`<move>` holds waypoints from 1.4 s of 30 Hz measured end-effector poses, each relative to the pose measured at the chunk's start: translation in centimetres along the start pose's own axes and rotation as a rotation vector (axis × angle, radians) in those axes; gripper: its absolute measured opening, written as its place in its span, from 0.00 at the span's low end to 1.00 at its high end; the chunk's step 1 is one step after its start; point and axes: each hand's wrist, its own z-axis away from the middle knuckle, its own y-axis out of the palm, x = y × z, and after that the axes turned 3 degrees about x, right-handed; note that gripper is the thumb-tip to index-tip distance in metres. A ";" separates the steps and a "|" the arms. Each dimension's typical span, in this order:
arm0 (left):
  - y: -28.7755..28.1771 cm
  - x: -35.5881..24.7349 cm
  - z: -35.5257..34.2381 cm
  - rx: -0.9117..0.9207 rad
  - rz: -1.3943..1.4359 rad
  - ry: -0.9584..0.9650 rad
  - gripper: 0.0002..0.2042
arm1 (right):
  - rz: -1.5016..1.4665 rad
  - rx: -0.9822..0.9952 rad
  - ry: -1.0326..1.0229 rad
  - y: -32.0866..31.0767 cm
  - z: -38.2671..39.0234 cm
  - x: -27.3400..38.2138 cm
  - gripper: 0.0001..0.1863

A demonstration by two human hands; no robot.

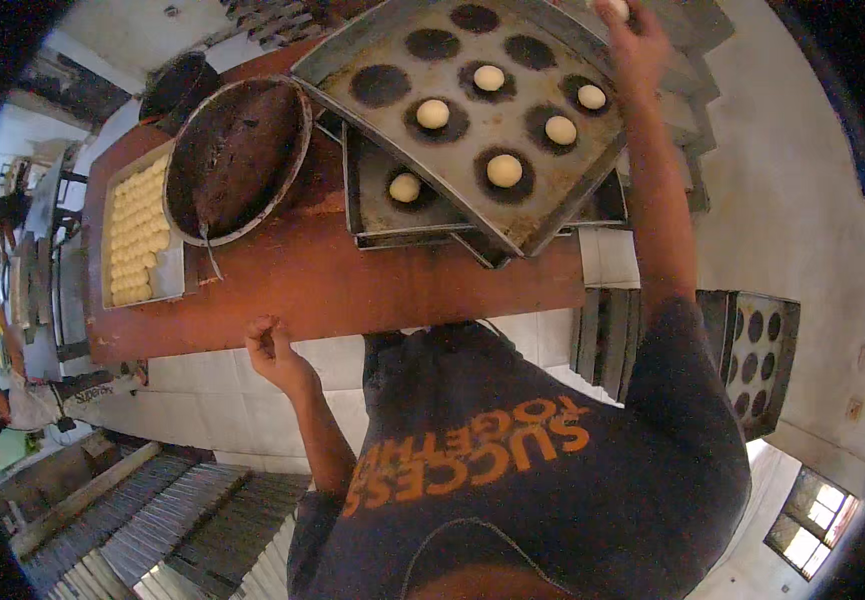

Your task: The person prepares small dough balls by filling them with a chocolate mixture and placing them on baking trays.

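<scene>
My right hand (640, 45) reaches to the far right corner of the upper baking tray (432, 150), its fingers closed on a pale dough ball (612, 8). Dough balls such as this one (503, 171) sit on several of that tray's dark round spots; other spots at its far left are bare. My left hand (277, 355) hovers at the table's near edge with curled fingers, and whatever may be in them is too small to make out. Nearby stands a big round pan (237, 160) of dark brown filling, a metal utensil (209, 250) leaning out of it.
Under the upper tray lies another tray (377, 215) with a dough ball on it. A shallow box (184, 270) of small yellow dough pieces rests at the left of the reddish table (352, 300). More trays (757, 365) are stacked at the right. Other people are off to the left.
</scene>
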 end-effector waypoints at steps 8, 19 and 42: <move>-4.8 0.1 -0.6 -0.167 -0.046 -0.107 0.10 | 0.772 0.457 -0.197 7.4 -4.3 -15.2 0.15; -18.4 4.3 -19.8 -0.152 -0.238 0.106 0.06 | 0.728 0.374 -0.264 11.0 5.1 6.2 0.16; -26.8 8.7 -33.3 0.177 0.597 -0.748 0.16 | 0.778 1.162 0.018 47.3 33.0 18.1 0.24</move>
